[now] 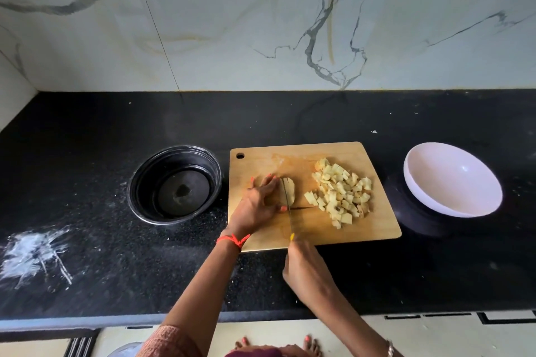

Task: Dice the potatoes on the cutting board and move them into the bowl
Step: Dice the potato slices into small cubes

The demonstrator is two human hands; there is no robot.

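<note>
at frame centre my left hand (261, 197) is curling its fingers round the pale half potato (287, 189) on the light wooden cutting board (319, 230). my right hand (304, 266) is gripping the yellow-handled knife (288, 209), its blade on the potato. pale diced cubes (342, 191) are lying just right; the white round bowl (452, 180) is sitting empty further right.

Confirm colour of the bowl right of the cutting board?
Plain white round bowl; head view shows it best.

My left hand (262, 197) reaches toward 12 o'clock, fingers and thumb curled round the potato (290, 193). My right hand (304, 266), at 5 o'clock from it, has its grip closed on the knife (290, 220).
</note>
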